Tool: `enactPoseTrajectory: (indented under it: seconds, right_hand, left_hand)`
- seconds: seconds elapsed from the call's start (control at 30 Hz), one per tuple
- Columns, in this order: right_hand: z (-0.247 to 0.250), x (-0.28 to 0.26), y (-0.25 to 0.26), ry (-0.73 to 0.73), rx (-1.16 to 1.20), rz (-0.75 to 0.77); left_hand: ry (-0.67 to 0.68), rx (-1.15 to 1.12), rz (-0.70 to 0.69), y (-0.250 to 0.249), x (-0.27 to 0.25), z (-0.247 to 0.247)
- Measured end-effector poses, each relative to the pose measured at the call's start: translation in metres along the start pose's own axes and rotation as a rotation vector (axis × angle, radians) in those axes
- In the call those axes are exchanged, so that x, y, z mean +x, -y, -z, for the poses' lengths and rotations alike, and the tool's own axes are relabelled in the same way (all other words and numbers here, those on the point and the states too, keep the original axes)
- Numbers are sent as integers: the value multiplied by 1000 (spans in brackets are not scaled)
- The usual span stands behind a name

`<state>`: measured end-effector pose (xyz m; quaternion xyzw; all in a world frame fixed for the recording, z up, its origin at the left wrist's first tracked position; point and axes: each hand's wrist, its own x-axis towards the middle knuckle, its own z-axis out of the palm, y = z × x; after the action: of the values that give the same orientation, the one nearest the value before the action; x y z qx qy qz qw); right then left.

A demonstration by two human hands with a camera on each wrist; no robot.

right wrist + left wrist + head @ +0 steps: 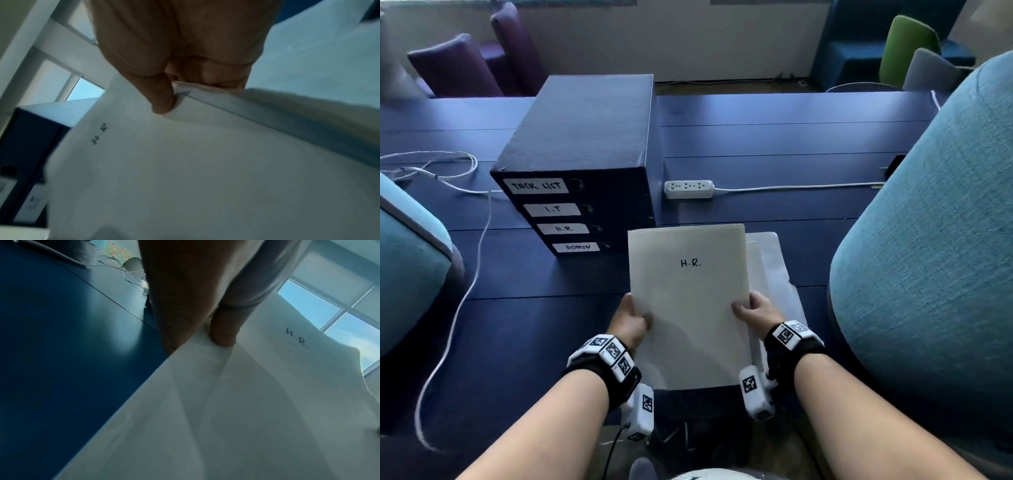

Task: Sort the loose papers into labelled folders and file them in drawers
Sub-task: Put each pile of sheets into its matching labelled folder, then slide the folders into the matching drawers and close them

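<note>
A cream folder marked "H.R." is held up over the near part of the blue table. My left hand pinches its left edge, thumb on top, as the left wrist view shows with the folder and hand. My right hand pinches the right edge; in the right wrist view the thumb of that hand presses the folder. More white papers and folders lie beneath, to the right. A dark blue drawer box stands behind-left, its drawers labelled TASK LIST, I.T, H.R. and ADMIN, all closed.
A white power strip with its cable lies right of the drawer box. A loose white cable runs along the table's left side. Teal chair backs stand close on the right and at the left.
</note>
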<state>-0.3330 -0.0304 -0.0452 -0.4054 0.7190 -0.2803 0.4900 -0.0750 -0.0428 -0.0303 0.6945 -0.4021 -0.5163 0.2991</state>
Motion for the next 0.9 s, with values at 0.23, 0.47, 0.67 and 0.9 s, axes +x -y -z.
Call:
enactPoseTrajectory:
  seconds: [0.23,0.47,0.67,0.9]
  right_hand:
    - [-43,-15,4,55,-223,46]
    - [-77,-24,14,-47,-505,-1]
    - [-90,-27,22,-102,-640,-40]
    - [-95,-27,28,-103,-689,-100]
  left_hand:
    - [16,12,44,13,24,50]
    - [112,-120,42,-4,47,91]
    - [6,48,-107,-25,72,111]
    - [-123,673,-392,-54,106,119]
